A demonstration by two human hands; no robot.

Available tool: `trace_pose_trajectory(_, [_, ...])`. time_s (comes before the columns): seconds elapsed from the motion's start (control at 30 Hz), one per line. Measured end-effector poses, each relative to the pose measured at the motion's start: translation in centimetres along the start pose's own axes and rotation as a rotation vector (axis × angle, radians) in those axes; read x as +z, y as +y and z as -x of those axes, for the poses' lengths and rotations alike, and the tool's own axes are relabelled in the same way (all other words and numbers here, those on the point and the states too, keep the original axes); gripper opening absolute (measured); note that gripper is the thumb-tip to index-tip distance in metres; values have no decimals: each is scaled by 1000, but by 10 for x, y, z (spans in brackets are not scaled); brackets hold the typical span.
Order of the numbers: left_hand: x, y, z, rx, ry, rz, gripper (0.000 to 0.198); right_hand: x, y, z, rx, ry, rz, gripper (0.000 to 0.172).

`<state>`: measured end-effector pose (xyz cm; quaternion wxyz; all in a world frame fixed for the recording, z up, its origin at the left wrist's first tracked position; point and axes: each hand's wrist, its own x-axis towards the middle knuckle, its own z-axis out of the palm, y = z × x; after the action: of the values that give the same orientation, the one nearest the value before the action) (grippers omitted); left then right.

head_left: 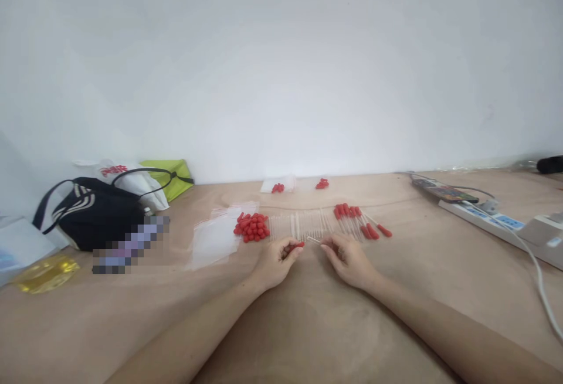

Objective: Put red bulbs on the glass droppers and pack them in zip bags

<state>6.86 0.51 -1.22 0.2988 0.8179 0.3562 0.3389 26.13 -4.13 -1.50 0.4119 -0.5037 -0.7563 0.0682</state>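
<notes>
Between thumb and fingers, my left hand (277,261) pinches a small red cap (299,244). Facing it, my right hand (349,258) grips a thin pale stick (314,240) whose tip points toward the cap, a small gap apart. Just behind both hands lies a row of thin clear sticks (294,224). A heap of loose red caps (252,227) sits left of that row. To its right rest several sticks with red caps on their ends (345,211), and a few more red-capped ones (370,231) lie nearer my right hand.
Flat clear plastic bags (215,237) lie left of the heap. Small red piles (322,184) sit near the wall. A black bag (103,211), a green bag (176,179) and a yellow packet (46,274) are at left. At right are a power strip (492,220), cables and a phone (444,190).
</notes>
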Motion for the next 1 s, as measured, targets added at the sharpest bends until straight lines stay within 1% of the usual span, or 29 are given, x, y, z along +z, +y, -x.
trace_pose_trajectory(0.17, [-1,4,1,24,-26,-36,19,-2,-2,3,-27,-14,36,12])
trace_pose_trajectory(0.3, [-2,4,0,40,-43,-23,18,-2,-4,4,-50,-55,72,12])
trace_pose_trajectory(0.43, [-5,7,1,73,-59,-33,18,-2,-2,5,-67,-100,51,14])
trace_pose_trajectory(0.57, [-8,12,2,139,-126,-39,19,-6,3,4,-111,-157,17,18])
trace_pose_trajectory(0.7, [-9,16,4,205,-184,-73,19,-11,4,2,-164,-213,58,19])
trace_pose_trajectory(0.77, [-9,17,4,200,-185,-98,18,-12,2,2,-164,-206,102,19])
trace_pose_trajectory(0.9, [-8,17,3,151,-139,-149,18,-12,-4,3,-134,-168,170,21])
trace_pose_trajectory(1.0, [-7,15,4,189,-123,-176,20,-11,-7,5,-142,-170,189,21])
